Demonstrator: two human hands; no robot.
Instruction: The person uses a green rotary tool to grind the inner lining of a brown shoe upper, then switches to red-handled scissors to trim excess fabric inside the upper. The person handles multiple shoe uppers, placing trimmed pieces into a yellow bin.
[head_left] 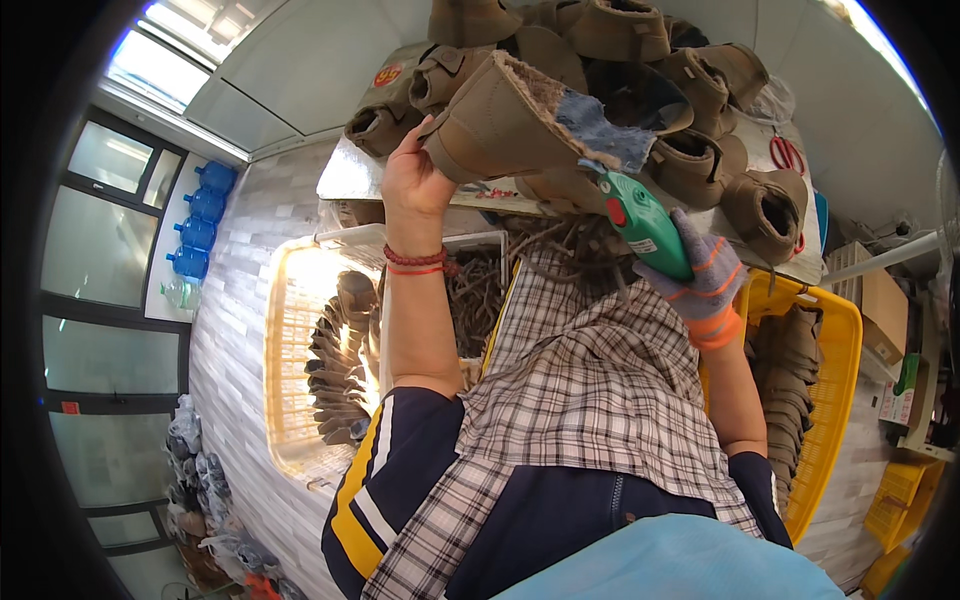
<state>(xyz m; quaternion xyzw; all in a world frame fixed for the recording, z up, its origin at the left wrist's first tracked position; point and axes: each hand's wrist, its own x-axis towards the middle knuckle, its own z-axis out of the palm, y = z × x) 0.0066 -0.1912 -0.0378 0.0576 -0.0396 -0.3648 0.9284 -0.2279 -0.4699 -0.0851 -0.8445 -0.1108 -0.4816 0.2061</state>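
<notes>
My bare left hand (420,180) is closed on the edge of a brown fleece-lined shoe upper (495,125), holding it tilted above the table edge. A patch of blue, denim-like lining (605,125) shows at its open end. In my gloved right hand (700,265) is a green hand-held electric cutter (645,220) with a red switch. The cutter's tip meets the lower edge of the blue patch, though the exact contact is too small to make out. Several similar brown uppers (765,215) are heaped on the white table (345,175) beyond my hands.
A pale basket (285,350) with stacked brown pieces (345,360) stands left. Brown strips (570,245) hang between the table and my checked apron (590,390). At right, a yellow crate (835,400) holds more pieces. Red-handled scissors (787,153) lie at the table's right.
</notes>
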